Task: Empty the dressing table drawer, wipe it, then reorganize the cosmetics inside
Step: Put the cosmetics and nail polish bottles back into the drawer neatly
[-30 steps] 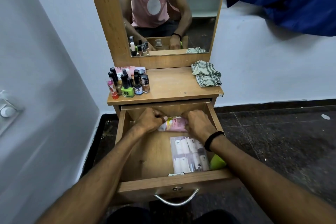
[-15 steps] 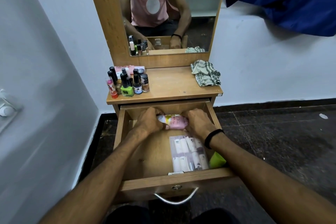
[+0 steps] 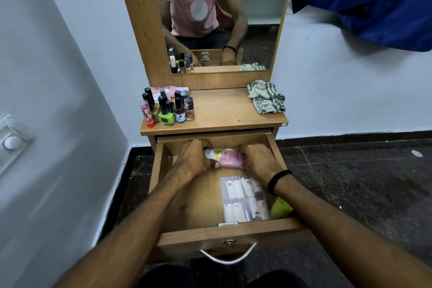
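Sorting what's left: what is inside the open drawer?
A pink tube gripped by left hand and right hand, a clear pouch of white tubes, and a green item partly behind the right forearm. Anything under the hands is covered.

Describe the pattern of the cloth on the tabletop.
Cloth: pale with dark checks; head view.

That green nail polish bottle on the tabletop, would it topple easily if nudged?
Probably not alone: the green nail polish bottle has a squat, wide base under its tall black cap. It stands tight among other bottles, so a push would likely knock those slimmer neighbours. It looks like glass, so perhaps heavy for its size and breakable.
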